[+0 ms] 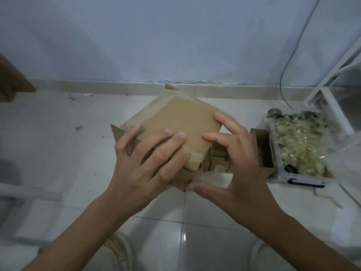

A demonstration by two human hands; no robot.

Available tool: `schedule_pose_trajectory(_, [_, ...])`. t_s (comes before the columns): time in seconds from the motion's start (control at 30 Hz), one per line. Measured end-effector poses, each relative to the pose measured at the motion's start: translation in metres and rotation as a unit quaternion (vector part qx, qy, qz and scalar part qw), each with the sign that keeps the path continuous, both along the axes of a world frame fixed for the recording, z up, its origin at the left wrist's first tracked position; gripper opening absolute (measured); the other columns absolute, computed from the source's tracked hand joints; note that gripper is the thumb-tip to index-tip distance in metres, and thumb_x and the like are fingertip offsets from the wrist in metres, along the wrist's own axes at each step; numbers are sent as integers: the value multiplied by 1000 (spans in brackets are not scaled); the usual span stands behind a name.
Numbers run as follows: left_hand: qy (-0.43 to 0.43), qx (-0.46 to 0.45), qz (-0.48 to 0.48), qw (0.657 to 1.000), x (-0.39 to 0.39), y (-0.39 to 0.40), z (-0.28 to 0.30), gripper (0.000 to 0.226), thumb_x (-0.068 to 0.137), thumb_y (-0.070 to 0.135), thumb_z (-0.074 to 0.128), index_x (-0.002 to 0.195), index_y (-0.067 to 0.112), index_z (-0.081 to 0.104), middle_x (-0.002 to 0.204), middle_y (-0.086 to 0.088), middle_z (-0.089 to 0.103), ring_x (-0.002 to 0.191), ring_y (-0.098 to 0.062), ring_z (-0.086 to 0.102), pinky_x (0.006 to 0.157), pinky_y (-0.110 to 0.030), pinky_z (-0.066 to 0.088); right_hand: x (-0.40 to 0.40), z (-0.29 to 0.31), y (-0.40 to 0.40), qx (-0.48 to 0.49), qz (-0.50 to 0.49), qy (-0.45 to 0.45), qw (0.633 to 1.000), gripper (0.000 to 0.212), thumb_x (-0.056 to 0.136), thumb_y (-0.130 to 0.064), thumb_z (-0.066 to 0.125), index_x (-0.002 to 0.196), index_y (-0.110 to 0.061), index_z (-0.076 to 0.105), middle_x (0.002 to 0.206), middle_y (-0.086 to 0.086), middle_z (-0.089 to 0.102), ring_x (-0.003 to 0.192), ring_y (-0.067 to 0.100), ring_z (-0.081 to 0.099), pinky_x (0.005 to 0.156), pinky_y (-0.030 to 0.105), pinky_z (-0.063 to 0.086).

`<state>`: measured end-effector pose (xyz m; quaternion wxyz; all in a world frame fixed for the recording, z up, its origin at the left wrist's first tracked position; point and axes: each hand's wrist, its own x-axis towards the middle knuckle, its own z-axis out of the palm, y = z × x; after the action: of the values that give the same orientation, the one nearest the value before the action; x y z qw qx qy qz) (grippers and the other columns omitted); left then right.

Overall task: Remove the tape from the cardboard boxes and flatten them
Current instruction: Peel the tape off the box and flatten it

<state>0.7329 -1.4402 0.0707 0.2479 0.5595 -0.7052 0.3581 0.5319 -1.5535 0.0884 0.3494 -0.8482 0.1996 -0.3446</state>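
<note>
Head view: cardboard box [175,122] looks light, stiff-walled, corners frayed; left hand [145,163] fingers spread flat on top, right hand [232,165] fingers apart, curled over the 3 o'clock edge — best held at the edges.

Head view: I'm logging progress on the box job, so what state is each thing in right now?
Cardboard box: still box-shaped, not flattened, tilted, flaps sticking out, held in both hands.
Left hand: fingers spread over the box's top face.
Right hand: fingers on the box's right edge, thumb below.
Second cardboard box: open, on the floor.
Clear plastic bin: filled with crumpled tape.
</note>
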Motion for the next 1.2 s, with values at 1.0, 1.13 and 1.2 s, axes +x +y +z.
schedule_pose_trajectory(1.0, [504,271,35,820,-34,38,0,91,65,70,85,143,63,38,131,28,49,120,0,52,89,-35,56,12,-6,-14,206,131,140,960,32,110,-32,44,86,-16,58,74,1,56,68,16,55,61,32,46])
schedule_pose_trajectory(1.13, [550,285,22,785,-31,39,10,76,67,72,77,136,65,45,133,36,51,120,9,52,88,-19,51,9,-10,-22,249,128,126,952,30,110,-32,48,90,-14,61,79,17,57,69,23,54,63,34,45])
schedule_pose_trajectory(1.2, [581,304,11,755,-29,38,12,73,66,71,76,133,65,49,130,37,54,119,12,53,83,-8,50,9,-13,-18,228,123,133,957,13,108,-27,53,105,-17,60,71,0,55,66,8,54,62,24,44])
